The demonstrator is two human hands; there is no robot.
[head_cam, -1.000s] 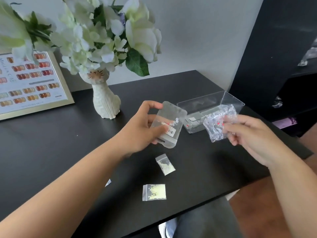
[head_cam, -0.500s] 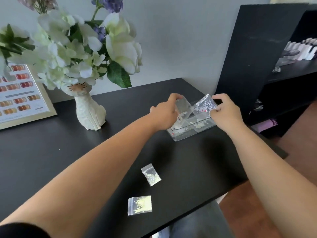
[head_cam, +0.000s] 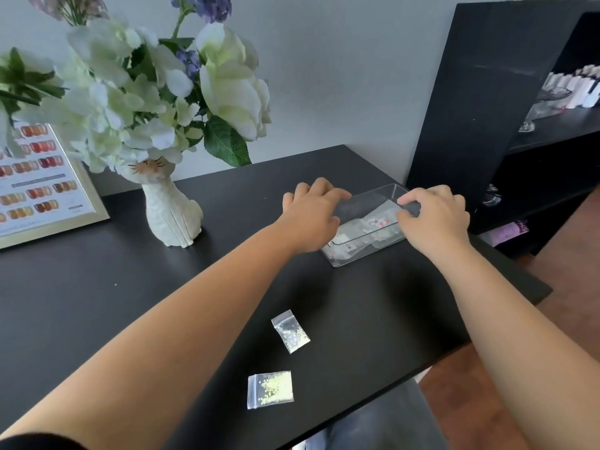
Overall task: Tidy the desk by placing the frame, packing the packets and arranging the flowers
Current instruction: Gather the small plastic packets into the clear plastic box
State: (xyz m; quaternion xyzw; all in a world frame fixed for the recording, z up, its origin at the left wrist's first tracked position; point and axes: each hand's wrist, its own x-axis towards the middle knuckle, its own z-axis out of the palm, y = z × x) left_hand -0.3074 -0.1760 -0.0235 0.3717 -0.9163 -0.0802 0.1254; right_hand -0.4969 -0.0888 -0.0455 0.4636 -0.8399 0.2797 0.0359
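A clear plastic box stands on the black desk at the right. Several packets lie flat inside it. My left hand hovers over the box's left end with its fingers spread; a labelled packet shows just under it. My right hand is at the box's right end, thumb and forefinger close together at the rim. Two small packets lie loose nearer me: one with pale bits, one with yellow bits. The flowers stand in a white cat-shaped vase. The frame leans at the far left.
A black shelf unit stands right of the desk, close to the box, with small items on its shelves. The grey wall runs behind the desk. The desk's front edge lies just past the yellow packet, with my lap below.
Both hands carried their packets from mid-desk to the box and lowered them in. The packets now lie flat in the box, and the camera has tilted up and to the right.
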